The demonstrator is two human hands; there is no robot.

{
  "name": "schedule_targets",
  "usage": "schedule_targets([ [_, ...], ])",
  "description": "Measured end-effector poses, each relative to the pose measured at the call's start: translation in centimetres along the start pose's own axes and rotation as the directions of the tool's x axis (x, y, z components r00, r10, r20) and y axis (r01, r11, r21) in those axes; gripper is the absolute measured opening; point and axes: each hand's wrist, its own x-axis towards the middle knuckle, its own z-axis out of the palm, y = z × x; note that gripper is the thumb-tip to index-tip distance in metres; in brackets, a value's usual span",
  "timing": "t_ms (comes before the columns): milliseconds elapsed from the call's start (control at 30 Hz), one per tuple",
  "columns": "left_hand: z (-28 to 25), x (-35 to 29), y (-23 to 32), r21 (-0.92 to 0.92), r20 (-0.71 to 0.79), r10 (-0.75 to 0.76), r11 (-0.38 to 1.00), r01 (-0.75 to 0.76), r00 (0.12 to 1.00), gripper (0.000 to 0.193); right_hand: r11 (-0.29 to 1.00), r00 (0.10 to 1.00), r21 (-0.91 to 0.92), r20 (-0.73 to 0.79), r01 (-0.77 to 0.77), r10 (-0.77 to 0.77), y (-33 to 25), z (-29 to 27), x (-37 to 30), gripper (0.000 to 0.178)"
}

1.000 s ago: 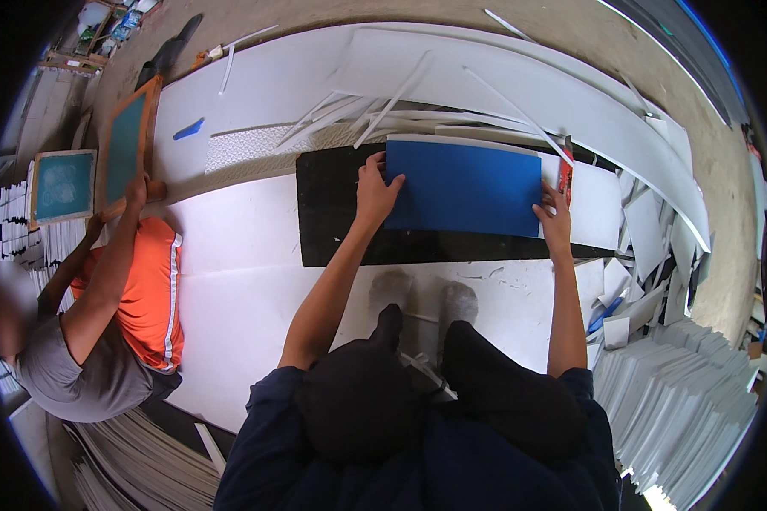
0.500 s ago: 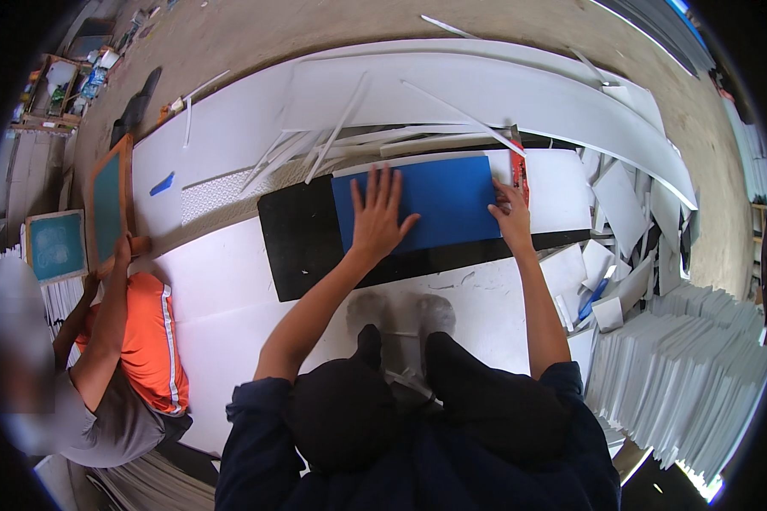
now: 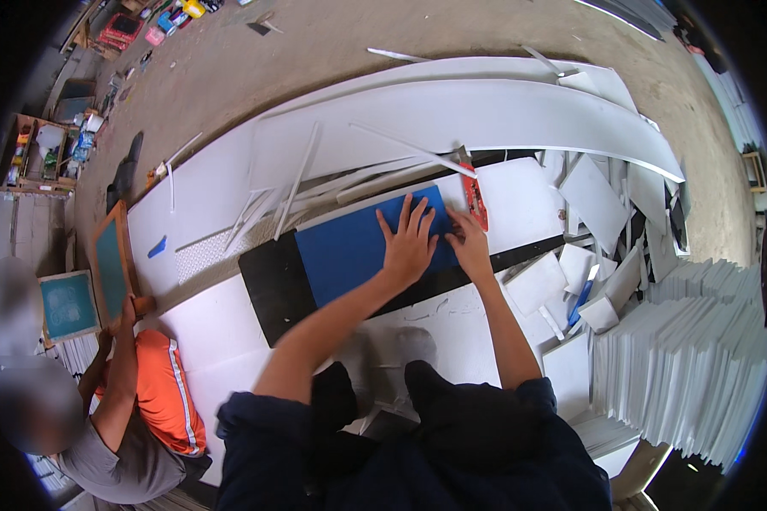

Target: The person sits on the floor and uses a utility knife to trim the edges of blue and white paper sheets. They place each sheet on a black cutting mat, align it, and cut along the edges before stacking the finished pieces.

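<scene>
Moved toward the sheet's 3 o'clock end since half a second ago: bare left hand (image 3: 409, 253), with the whole view tipped and turned as well. Left fingers spread, palm down on the smooth, flat, rectangular blue sheet (image 3: 341, 255), with nothing in their grasp. Just beside, bare right hand (image 3: 470, 244), fingers bent, tips at the sheet's short 3 o'clock edge; impossible to tell, pinching or merely resting there

Most of the sheet toward 8 o'clock from the left fingers, long axis from about half past eight to half past two; right hand nearer the short edge, left hand over the face. Beneath, along the 12 o'clock side, a thin white board; farther out, toward 8 o'clock, a flat black rectangular panel (image 3: 268, 294). At 12 o'clock from the right hand, a long narrow red tool (image 3: 474, 200) with a grey end. At 4 o'clock, a slim blue-handled cutter (image 3: 582, 300), then a stack of thin white sheets (image 3: 677, 358). Around 8 o'clock, a co-worker (image 3: 119, 464) in grey top and orange shorts

Hidden: part of the sheet's 6 o'clock edge, behind the left wrist, and the undersides of the right fingertips. Swallowed by the dark lens rim: outermost clutter, too small to identify
</scene>
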Motion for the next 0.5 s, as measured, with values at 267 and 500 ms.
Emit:
schedule_targets([
  [267, 0.9, 1.1, 1.9, -0.031, -0.116, -0.139, 0.99, 0.136, 0.984, 0.03, 0.819, 0.918, -0.573, -0.313, 0.02, -0.242, -0.8, -1.6, 4.2, 0.041],
  [500, 1.4, 4.1, 1.7, -0.072, -0.134, -0.296, 0.955, 0.289, 0.946, 0.042, 0.779, 0.987, -0.626, -0.137, -0.025, -0.079, -0.3, -1.8, 6.9, 0.049],
])
